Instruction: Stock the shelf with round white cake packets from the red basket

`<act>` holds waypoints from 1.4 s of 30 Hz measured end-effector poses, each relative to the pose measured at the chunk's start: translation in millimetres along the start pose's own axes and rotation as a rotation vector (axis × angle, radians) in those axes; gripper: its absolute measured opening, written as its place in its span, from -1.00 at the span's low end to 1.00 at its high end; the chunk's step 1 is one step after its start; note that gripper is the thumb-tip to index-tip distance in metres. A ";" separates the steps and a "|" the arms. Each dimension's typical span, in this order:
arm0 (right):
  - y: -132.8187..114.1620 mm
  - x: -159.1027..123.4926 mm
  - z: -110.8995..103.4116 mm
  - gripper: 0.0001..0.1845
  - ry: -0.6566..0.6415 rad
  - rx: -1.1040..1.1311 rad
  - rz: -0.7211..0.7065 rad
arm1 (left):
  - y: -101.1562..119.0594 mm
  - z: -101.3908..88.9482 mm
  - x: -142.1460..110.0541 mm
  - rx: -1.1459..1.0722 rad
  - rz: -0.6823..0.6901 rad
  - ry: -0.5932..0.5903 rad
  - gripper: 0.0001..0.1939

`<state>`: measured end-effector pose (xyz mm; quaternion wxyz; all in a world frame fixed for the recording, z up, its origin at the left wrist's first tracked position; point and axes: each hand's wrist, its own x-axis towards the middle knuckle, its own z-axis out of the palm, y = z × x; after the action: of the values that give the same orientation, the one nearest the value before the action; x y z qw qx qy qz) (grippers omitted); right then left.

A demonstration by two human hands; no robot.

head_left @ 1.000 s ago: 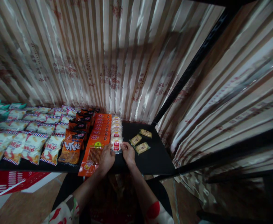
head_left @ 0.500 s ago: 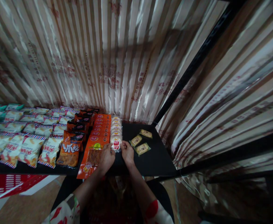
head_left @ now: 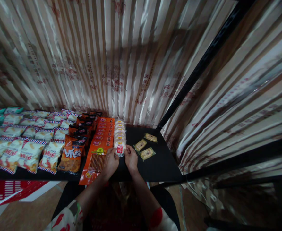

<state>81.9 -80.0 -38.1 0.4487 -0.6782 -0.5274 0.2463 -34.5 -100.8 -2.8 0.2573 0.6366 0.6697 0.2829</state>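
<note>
My left hand [head_left: 111, 162] and my right hand [head_left: 131, 159] pinch the near corners of a clear snack packet [head_left: 119, 148] with white round contents and a red label. This packet lies at the near end of an overlapping column of matching packets [head_left: 120, 128]. Just left of it are flat orange snack packs [head_left: 99, 139], the nearest with brown sticks showing through a window; my left hand rests over its right edge. Right of my right hand lie three small yellow wrapped cakes [head_left: 147, 153]. My fingertips partly cover the held packet's lower corners.
Orange-brown snack bags [head_left: 71, 154] and rows of pale bags with striped edges [head_left: 30, 154] fill the left of the black shelf [head_left: 160, 166]. A black post [head_left: 191, 80] rises at the right corner. Striped sheeting [head_left: 121, 64] hangs behind. A red basket [head_left: 8, 192] sits lower left.
Almost nothing differs. My hands stay on the same packet, its front end and red label having shifted very slightly.
</note>
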 end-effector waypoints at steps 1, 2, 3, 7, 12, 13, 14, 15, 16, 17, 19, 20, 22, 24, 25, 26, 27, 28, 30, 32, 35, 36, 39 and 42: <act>-0.3 -0.7 0.0 -0.68 0.000 -0.012 -0.005 | 0.6 -0.5 -0.7 0.001 -0.002 -0.009 -0.64; -0.5 -1.3 0.1 -0.67 0.001 -0.021 -0.010 | 1.3 -1.0 -1.5 0.001 -0.004 -0.016 -0.63; -0.4 -1.8 0.2 -0.67 0.002 -0.028 -0.015 | 1.8 -1.4 -2.2 -0.001 -0.005 -0.022 -0.62; 0.8 -2.3 1.4 -0.67 0.005 -0.023 -0.020 | 2.9 -2.0 -4.6 0.003 -0.007 -0.024 -0.59; 1.9 -2.4 1.2 -0.69 0.006 -0.027 -0.015 | 5.1 -3.8 -5.3 0.019 0.013 -0.031 -0.59; 2.2 -2.9 0.9 -0.69 0.007 -0.018 -0.020 | 5.6 -4.0 -5.6 0.019 0.014 -0.035 -0.59; 2.6 -3.5 0.7 -0.69 0.006 -0.003 -0.026 | 6.1 -3.8 -6.0 0.021 0.014 -0.037 -0.58; 3.4 -4.2 0.6 -0.69 0.008 0.014 -0.032 | 6.2 -3.1 -6.7 0.023 0.014 -0.037 -0.58; 4.3 -5.1 0.6 -0.68 0.015 0.031 -0.037 | 6.0 -2.0 -7.6 0.025 0.014 -0.031 -0.57; 5.5 -6.1 0.8 -0.66 0.027 0.048 -0.044 | 5.4 -0.4 -8.7 0.027 0.017 -0.022 -0.57; 8.0 -8.4 1.2 -0.64 0.061 0.075 -0.054 | 3.6 3.5 -11.3 0.033 0.027 0.001 -0.56; 9.2 -9.8 1.4 -0.63 0.075 0.086 -0.061 | 2.7 5.4 -12.6 0.036 0.033 0.011 -0.56; 10.5 -12.9 1.2 -0.64 0.089 0.102 -0.082 | 1.7 8.3 -15.4 0.042 0.047 0.019 -0.56; 10.2 -16.8 -0.2 -0.66 0.099 0.103 -0.107 | 2.5 9.3 -18.3 0.047 0.055 0.017 -0.58; 9.5 -19.2 -1.3 -0.67 0.109 0.097 -0.120 | 3.6 9.3 -20.0 0.047 0.055 0.012 -0.58; 8.5 -21.8 -2.5 -0.67 0.120 0.085 -0.132 | 4.8 9.0 -21.8 0.044 0.054 0.006 -0.59; 7.4 -24.6 -3.9 -0.68 0.132 0.070 -0.143 | 6.1 8.6 -23.9 0.037 0.055 -0.001 -0.59; 6.2 -27.7 -5.2 -0.68 0.141 0.052 -0.153 | 7.3 8.3 -26.1 0.025 0.061 -0.007 -0.59; 4.4 -34.9 -7.4 -0.68 0.144 0.021 -0.170 | 8.7 7.8 -31.2 -0.004 0.082 -0.020 -0.60; 3.1 -43.6 -8.7 -0.68 0.131 0.005 -0.178 | 8.7 7.9 -37.0 -0.027 0.106 -0.034 -0.61; 2.5 -58.4 -9.6 -0.67 0.112 0.001 -0.175 | 7.3 8.6 -47.0 -0.038 0.124 -0.058 -0.63; 2.5 -63.6 -9.8 -0.67 0.106 0.005 -0.175 | 7.0 8.9 -50.7 -0.038 0.133 -0.073 -0.63; 3.2 -78.9 -11.7 -0.67 0.078 0.025 -0.170 | 7.0 9.5 -62.8 -0.043 0.149 -0.092 -0.65; 5.4 -95.0 -14.9 -0.68 0.056 0.045 -0.190 | 6.2 10.0 -76.7 -0.045 0.156 -0.101 -0.67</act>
<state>66.0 -174.3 -48.9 0.4997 -0.6214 -0.5709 0.1955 -18.7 -176.7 -6.7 0.2821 0.6943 0.5977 0.2848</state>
